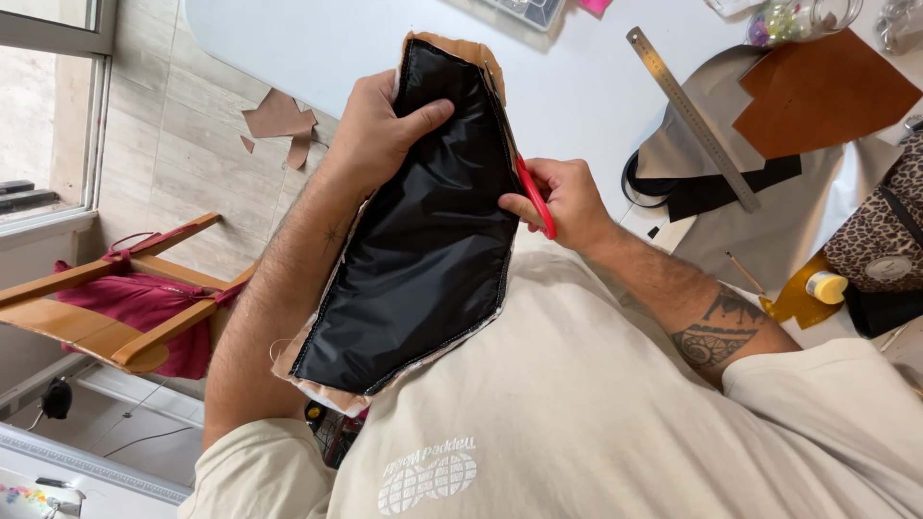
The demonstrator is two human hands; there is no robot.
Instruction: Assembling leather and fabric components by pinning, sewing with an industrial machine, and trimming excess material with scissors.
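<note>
My left hand (380,130) grips the upper part of a padded panel (423,240): shiny black fabric stitched onto a tan leather backing that shows along its edges. The thumb lies across the black face. My right hand (562,197) holds red-handled scissors (534,202) at the panel's right edge, the blades running up along the stitched seam toward the top corner. The panel is held up in front of my chest, above the white table (317,48).
A steel ruler (692,117), brown leather piece (822,91), grey and black fabric pieces (731,187), a yellow-capped bottle (825,285) and a leopard-print bag (880,231) lie on the table at right. Leather scraps (281,120) lie on the tiled floor; a wooden chair (115,298) stands left.
</note>
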